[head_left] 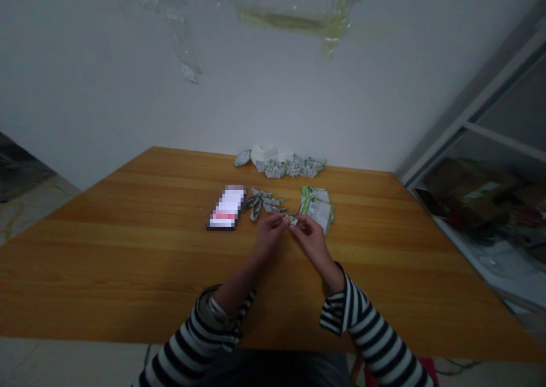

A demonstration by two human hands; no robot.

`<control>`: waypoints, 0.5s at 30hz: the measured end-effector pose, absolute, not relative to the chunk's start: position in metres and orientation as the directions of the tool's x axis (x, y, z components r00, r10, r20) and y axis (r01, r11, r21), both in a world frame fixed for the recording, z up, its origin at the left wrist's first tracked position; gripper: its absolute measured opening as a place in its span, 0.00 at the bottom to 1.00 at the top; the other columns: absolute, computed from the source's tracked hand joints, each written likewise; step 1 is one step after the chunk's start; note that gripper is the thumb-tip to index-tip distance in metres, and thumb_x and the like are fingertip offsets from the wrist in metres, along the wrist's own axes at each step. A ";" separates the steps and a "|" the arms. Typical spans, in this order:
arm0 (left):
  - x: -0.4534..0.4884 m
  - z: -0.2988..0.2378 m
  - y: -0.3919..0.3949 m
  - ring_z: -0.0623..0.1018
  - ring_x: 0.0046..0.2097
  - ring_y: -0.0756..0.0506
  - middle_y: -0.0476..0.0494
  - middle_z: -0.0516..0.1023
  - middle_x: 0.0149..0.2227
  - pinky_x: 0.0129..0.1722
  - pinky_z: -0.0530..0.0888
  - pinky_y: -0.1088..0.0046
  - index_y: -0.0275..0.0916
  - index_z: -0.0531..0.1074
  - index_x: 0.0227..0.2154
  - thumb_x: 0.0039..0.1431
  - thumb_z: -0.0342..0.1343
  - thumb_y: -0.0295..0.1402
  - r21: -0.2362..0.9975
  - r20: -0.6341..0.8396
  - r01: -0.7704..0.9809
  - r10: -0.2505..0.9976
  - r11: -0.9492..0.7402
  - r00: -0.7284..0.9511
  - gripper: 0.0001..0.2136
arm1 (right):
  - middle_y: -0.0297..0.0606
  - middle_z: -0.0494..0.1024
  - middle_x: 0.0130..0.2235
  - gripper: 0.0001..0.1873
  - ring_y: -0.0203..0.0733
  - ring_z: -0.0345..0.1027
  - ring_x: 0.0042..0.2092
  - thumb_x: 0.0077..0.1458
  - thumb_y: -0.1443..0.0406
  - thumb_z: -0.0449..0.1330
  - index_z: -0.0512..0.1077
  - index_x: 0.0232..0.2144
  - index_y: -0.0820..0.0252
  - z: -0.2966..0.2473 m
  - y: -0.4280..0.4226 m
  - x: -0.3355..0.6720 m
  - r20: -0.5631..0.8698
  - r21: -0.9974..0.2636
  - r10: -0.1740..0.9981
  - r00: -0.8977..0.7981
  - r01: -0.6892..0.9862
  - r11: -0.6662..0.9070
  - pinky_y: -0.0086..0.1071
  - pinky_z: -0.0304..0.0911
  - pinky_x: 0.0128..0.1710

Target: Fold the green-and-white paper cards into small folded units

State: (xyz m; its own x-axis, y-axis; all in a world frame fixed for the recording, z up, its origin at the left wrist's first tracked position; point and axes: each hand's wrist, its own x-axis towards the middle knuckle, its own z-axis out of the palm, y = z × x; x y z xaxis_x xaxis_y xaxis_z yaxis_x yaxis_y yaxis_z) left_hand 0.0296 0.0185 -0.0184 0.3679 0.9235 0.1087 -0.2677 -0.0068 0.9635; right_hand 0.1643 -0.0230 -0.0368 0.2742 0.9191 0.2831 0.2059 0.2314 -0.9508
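Both my hands meet over the middle of the wooden table [128, 250]. My left hand [269, 232] and my right hand [310, 236] pinch a small folded piece of green-and-white printed paper [292, 220] between their fingertips. Just beyond my left hand lie several small folded paper pieces [265, 202]. Beside my right hand sits a stack of flat printed paper sheets [318, 206]. Both sleeves are black-and-white striped.
A phone [227, 207] lies left of the folded pieces. A pile of folded paper shapes [279, 163] rests at the table's far edge by the white wall. A plastic bag [298, 6] hangs on the wall above. A metal shelf [482, 194] with clutter stands at right.
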 end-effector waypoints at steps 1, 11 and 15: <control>0.031 -0.018 0.018 0.79 0.43 0.40 0.39 0.82 0.40 0.49 0.72 0.63 0.35 0.79 0.36 0.51 0.62 0.41 0.967 0.116 -0.252 0.918 -0.018 0.379 0.15 | 0.34 0.75 0.29 0.13 0.39 0.68 0.31 0.48 0.57 0.64 0.73 0.34 0.60 -0.040 -0.022 0.165 0.266 -0.958 0.919 0.292 0.189 0.218 0.30 0.65 0.32; 0.032 -0.022 0.016 0.77 0.30 0.45 0.46 0.80 0.25 0.33 0.72 0.71 0.35 0.78 0.24 0.49 0.63 0.41 0.984 0.139 -0.143 0.951 -0.103 0.275 0.12 | 0.32 0.72 0.20 0.16 0.35 0.65 0.22 0.46 0.55 0.66 0.68 0.21 0.60 -0.040 -0.027 0.155 0.217 -0.976 0.911 0.352 0.114 0.188 0.27 0.59 0.23; 0.033 -0.021 0.017 0.77 0.29 0.46 0.46 0.79 0.24 0.33 0.72 0.71 0.35 0.78 0.23 0.48 0.63 0.42 0.984 0.138 -0.140 0.957 -0.105 0.253 0.13 | 0.30 0.71 0.19 0.17 0.34 0.63 0.21 0.46 0.55 0.66 0.66 0.20 0.59 -0.041 -0.027 0.152 0.216 -0.976 0.909 0.357 0.074 0.203 0.26 0.56 0.22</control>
